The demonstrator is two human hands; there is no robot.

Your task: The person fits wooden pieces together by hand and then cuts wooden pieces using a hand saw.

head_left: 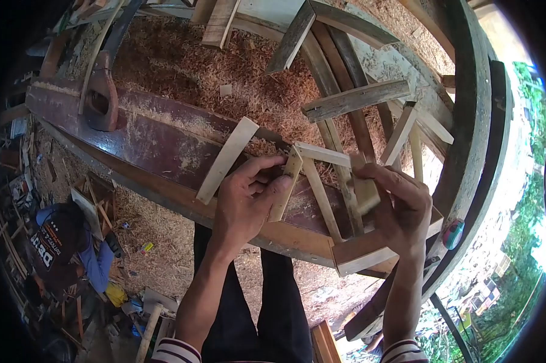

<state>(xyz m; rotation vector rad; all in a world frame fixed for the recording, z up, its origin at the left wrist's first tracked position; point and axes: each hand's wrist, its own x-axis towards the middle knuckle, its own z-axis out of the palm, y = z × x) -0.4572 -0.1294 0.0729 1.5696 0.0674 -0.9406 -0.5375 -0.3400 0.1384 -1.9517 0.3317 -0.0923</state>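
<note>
Over the long dark-red wooden board (158, 144), the left hand (240, 209) pinches a thin yellow wooden strip (286, 186) and the right hand (405, 209) holds a flat pale wooden block (366, 192), which could drop if fingers slip.

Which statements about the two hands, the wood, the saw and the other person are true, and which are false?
1. The left hand holds a narrow wooden strip. True.
2. The right hand grips the saw handle. False: it holds a small piece of wood; the saw handle is over the dark red board, away from both hands.
3. Wood shavings lie beyond the dark red board. True.
4. Both hands wear gloves. False: they are bare.
5. The other person wears a dark cap with lettering. True.
</note>
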